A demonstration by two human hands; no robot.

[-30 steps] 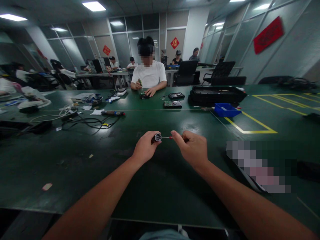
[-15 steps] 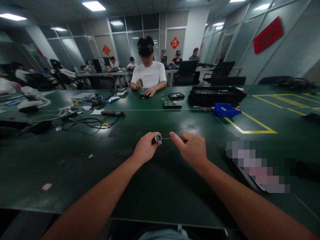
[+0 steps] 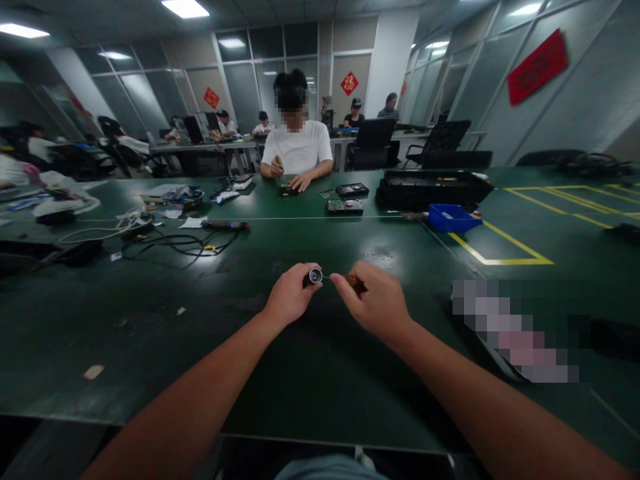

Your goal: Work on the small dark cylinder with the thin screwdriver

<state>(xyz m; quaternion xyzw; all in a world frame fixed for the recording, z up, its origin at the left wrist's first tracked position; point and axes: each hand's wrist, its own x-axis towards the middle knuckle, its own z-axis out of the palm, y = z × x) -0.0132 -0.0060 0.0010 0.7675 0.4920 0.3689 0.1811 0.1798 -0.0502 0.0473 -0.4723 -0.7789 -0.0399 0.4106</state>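
Observation:
My left hand [image 3: 290, 293] is closed around a dark cylinder [image 3: 314, 275] with a round, silver-rimmed end turned towards me. What fills that end is too small to make out. A screwdriver [image 3: 356, 285] with a brownish-red handle is gripped in my right hand [image 3: 377, 293], the thumb stretched along it. Its thin shaft points left and reaches the right side of the cylinder's rim; I cannot tell whether the tip goes inside. Both hands are above the green table [image 3: 280, 387], close together.
Across the table a person [image 3: 297, 150] works on a small dark device with a screwdriver. Hard drives [image 3: 345, 207], a blue bin [image 3: 453, 218] and a long black casing [image 3: 435, 190] stand at the back. Cables [image 3: 175, 248] and another tool [image 3: 225, 225] lie left; a blurred-out item [image 3: 510, 333] lies right.
My right hand has shifted left towards the cylinder, so less of the screwdriver's shaft shows and more of its handle does. My left hand stays nearly in place.

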